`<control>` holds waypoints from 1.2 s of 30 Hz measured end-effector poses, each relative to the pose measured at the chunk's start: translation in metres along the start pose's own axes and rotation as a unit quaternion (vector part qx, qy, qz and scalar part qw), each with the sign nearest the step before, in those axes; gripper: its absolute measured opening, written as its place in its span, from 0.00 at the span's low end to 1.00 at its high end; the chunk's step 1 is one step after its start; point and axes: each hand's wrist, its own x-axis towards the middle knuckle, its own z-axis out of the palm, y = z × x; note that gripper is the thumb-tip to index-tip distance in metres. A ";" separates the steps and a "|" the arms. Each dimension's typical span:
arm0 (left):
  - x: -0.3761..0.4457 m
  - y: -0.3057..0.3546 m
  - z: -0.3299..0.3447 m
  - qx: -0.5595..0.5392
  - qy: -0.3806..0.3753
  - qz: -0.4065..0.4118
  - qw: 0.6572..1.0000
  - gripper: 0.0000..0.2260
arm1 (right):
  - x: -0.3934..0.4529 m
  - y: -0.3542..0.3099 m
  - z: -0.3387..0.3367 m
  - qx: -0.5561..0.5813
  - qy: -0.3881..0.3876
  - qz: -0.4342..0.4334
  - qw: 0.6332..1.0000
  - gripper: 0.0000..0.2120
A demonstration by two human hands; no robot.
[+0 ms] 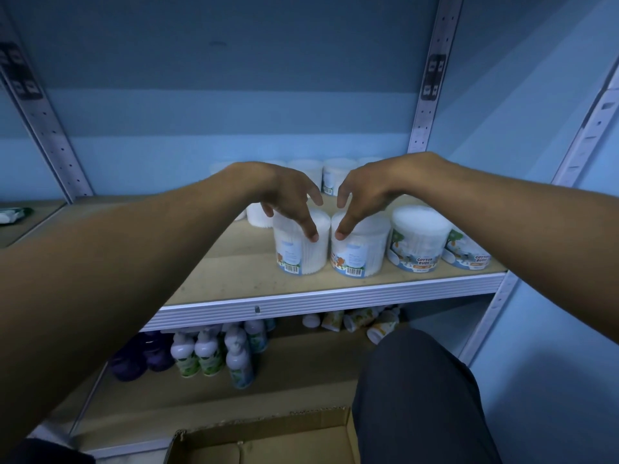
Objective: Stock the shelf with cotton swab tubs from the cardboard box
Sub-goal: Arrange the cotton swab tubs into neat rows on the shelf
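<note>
Two clear cotton swab tubs stand side by side on the wooden shelf (234, 272), near its front edge. My left hand (284, 192) grips the left tub (301, 252) from above, thumb on its front and fingers curled behind the lid. In the same way, my right hand (368, 189) grips the right tub (358, 252). More tubs stand to the right (418, 236) and in a back row (335, 175). The open cardboard box (268, 440) lies on the floor at the bottom; no tub shows in its visible part.
Metal uprights (425, 105) frame the shelf bay. The left part of the wooden shelf is bare board. The lower shelf holds pump bottles (207, 356), purple containers and some fallen bottles (361, 319). My knee in dark trousers (418, 396) is at lower right.
</note>
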 end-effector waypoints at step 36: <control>0.008 0.001 -0.001 -0.029 -0.043 -0.011 0.999 0.38 | 0.008 0.006 0.002 0.007 -0.017 0.023 1.000 0.38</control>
